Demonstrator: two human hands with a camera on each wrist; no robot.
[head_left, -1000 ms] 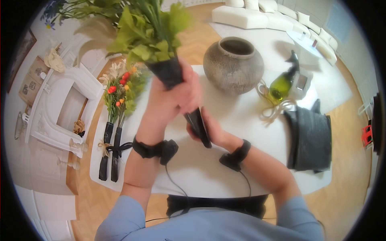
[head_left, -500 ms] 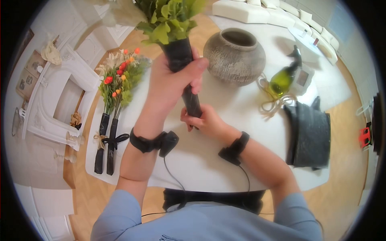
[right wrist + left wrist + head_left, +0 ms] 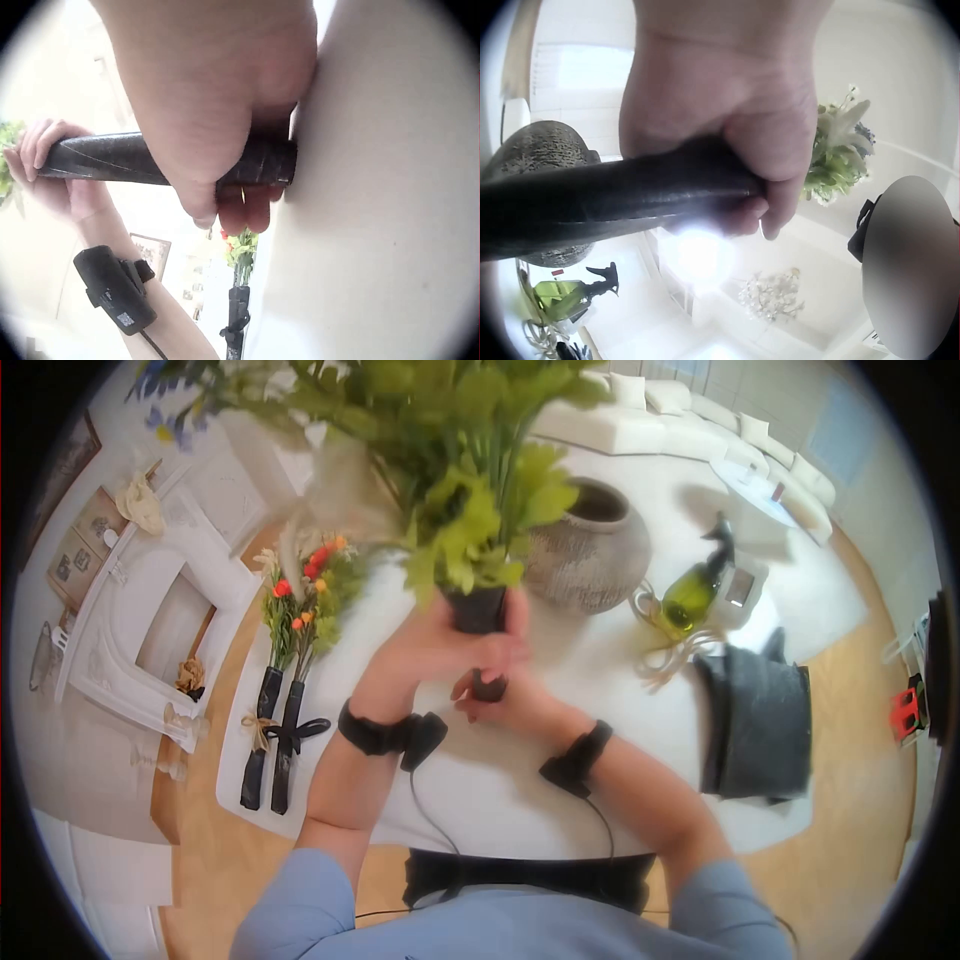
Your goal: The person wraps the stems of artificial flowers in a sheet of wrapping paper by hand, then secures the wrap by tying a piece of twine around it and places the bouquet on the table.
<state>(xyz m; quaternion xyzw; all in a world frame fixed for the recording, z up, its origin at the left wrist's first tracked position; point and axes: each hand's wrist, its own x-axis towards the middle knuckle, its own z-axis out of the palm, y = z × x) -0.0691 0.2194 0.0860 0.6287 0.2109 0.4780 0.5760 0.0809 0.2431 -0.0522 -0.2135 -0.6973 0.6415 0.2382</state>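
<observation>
A large leafy bouquet (image 3: 470,510) with its stems in a black wrap (image 3: 478,610) stands nearly upright over the white table. My left hand (image 3: 450,650) grips the wrap just under the leaves; the left wrist view shows those fingers around the black wrap (image 3: 615,196). Lower down, my right hand (image 3: 520,705) is curled round the bottom end. In the right wrist view, the thumb and fingers of my right hand (image 3: 217,97) go round the wrap (image 3: 112,157), whose end is at the table surface (image 3: 375,195).
Two tied bouquets with black-wrapped stems (image 3: 288,750) lie at the left. A round textured pot (image 3: 590,560) stands behind my hands. To the right are a green spray bottle (image 3: 688,600), rope (image 3: 680,660), a small grey box (image 3: 742,590) and folded black material (image 3: 762,725).
The bouquet has swung toward upright and its leaves now cover part of the pot. Both hands have stayed on the wrap, with my left hand lower and nearer to my right.
</observation>
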